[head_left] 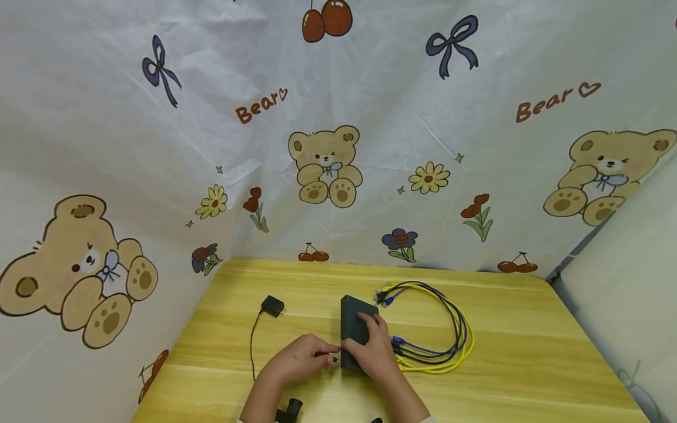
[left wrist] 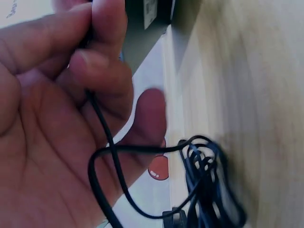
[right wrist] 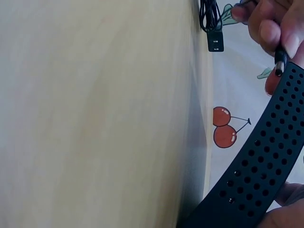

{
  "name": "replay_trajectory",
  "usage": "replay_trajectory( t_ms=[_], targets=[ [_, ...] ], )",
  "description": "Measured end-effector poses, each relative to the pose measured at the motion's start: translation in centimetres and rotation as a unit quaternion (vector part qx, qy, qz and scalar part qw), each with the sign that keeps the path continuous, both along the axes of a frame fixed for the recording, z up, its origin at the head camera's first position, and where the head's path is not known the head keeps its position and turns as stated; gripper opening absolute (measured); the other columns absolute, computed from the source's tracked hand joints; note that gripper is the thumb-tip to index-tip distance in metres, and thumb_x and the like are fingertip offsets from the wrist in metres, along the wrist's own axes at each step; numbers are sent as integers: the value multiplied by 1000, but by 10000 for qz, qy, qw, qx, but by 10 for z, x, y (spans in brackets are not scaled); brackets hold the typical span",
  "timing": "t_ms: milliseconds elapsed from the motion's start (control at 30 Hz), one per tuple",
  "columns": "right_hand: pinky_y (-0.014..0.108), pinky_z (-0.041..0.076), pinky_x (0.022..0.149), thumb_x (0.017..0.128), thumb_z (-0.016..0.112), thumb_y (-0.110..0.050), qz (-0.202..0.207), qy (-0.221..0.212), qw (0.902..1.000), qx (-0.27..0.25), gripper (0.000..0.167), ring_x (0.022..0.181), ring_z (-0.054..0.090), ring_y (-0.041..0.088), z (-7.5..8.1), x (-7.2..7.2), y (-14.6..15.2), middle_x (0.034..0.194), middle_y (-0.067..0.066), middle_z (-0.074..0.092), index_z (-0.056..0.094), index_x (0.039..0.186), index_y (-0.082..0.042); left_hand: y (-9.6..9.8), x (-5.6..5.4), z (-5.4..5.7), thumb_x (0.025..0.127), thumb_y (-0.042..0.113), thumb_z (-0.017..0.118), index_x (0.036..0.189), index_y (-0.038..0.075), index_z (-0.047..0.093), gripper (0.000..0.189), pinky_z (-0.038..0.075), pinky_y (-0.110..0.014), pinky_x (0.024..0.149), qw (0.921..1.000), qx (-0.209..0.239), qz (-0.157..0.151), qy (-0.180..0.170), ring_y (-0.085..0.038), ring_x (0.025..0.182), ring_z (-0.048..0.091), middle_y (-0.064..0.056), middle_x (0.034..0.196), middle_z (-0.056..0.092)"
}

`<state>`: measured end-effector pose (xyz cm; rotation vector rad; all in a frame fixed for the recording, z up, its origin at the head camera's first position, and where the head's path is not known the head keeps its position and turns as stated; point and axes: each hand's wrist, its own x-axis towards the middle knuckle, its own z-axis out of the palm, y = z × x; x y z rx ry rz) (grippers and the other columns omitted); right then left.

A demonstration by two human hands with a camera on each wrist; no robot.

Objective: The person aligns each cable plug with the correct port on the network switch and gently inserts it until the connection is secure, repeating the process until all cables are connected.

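In the head view, a black box stands near the middle of the wooden table, gripped by my right hand with fingers over its face and thumb on the left edge. Rows of round holes cover one side of the box in the right wrist view. My left hand pinches a black cable's round-tipped power plug between thumb and fingers. The plug's metal tip is close beside the box's edge. From the left fingers, the thin black cord loops across the palm. A white label shows on the box.
Left of the hands, a black power adapter lies with its cord running toward me. Looped yellow, blue and black cables lie right of the box. A printed bear curtain hangs behind the table.
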<state>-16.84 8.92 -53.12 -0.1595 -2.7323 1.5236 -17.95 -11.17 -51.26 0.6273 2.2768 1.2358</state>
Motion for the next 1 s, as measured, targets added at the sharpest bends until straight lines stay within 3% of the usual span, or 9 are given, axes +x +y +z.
replay_trajectory(
  t_ms=[100,267,433,600,1000],
  targets=[
    [54,46,89,76,78,-31,-21,22,10000,13,74,131,41,51,0,-1,1,157,24,26,53,144,-17,-3,0,4,101,8,57,126,7,70,29,30,-22,48,9994,9,-308,-149,-8,47,30,-7,79,71],
    [51,47,84,73,78,-29,-15,-1,10000,-77,75,123,47,48,0,-3,4,155,26,28,53,143,-16,-5,0,4,101,8,56,124,9,72,28,30,-21,50,9980,93,-564,-251,-7,48,31,-9,79,71],
    [50,48,84,72,79,-28,14,-28,9997,-251,77,118,48,43,-2,-5,7,154,27,28,51,143,-13,-1,1,6,101,10,57,118,8,74,24,33,-23,52,9993,220,-162,-243,-9,55,40,-6,84,72],
    [54,46,90,73,79,-29,9,3,9996,-292,78,125,45,46,-3,-4,5,154,27,26,50,144,-11,3,1,6,101,13,59,113,13,76,22,34,-24,51,9990,338,261,-112,-10,56,42,-4,88,73],
    [61,43,94,77,78,-31,96,-57,9992,-377,80,133,36,54,-2,-5,3,155,29,21,46,146,-8,6,1,3,100,15,61,112,16,77,20,42,-26,57,9981,178,561,180,-13,66,55,-2,85,72]
  ],
)
